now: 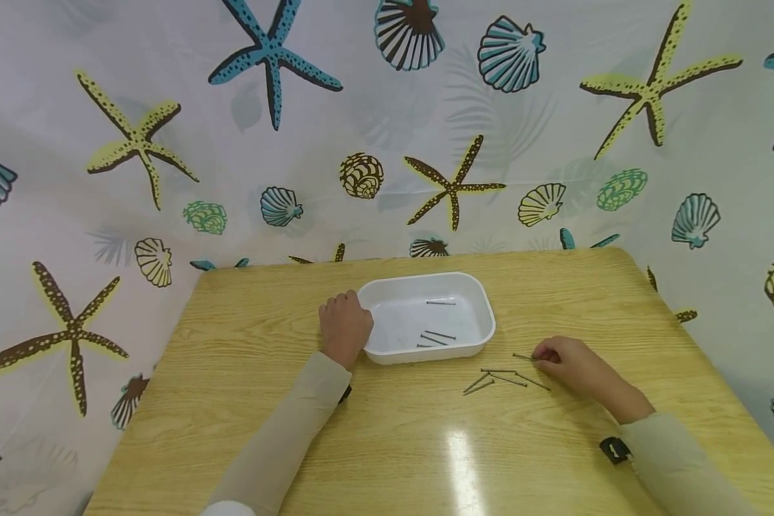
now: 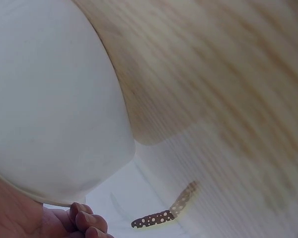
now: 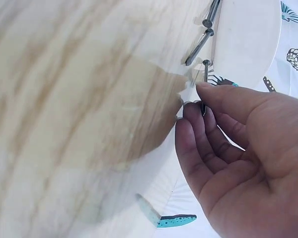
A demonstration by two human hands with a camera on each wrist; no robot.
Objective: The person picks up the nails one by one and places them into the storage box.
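Observation:
A white plastic tray sits toward the back of the table with several nails lying in it. My left hand grips the tray's left end. In the left wrist view its curled fingers are at the rim, beside the tray's outer wall. To the right of the tray, my right hand pinches one nail between thumb and fingers, head end sticking out. Several more nails are scattered on the table between that hand and the tray's front side.
The wood-grain table reaches back to a white curtain printed with starfish and shells, which also hangs along both sides. A glare spot shines on the tabletop near the front. Dark bands sit at the wrists, by the beige sleeves.

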